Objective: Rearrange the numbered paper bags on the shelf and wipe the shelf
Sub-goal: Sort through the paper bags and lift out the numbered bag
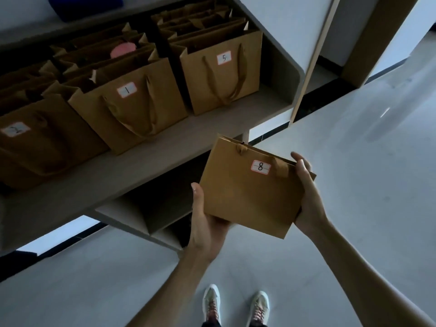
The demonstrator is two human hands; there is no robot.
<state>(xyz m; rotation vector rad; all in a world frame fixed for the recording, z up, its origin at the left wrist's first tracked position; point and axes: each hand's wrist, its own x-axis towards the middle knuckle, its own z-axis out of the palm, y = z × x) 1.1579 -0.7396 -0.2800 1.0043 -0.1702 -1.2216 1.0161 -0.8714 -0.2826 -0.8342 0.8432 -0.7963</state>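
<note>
Hands: left hand (207, 223) and right hand (309, 197) clasp bag 8 (250, 192) by opposite edges.
Shelf (146, 161): bags 2 (42, 147), 1 (132, 107), 5 (224, 81) upright.

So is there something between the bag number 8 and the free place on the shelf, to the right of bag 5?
Nothing visible. Bag 8, held in both hands, is below the shelf edge; the strip right of bag 5 looks bare but narrow.

A: Where does the head camera sit?
B: Above the shelf (146, 161), looking steeply down, tilted, close in.
A: What's below the shelf?
B: Floor (354, 185) and shoes (236, 303), directly beneath the lens.
</note>
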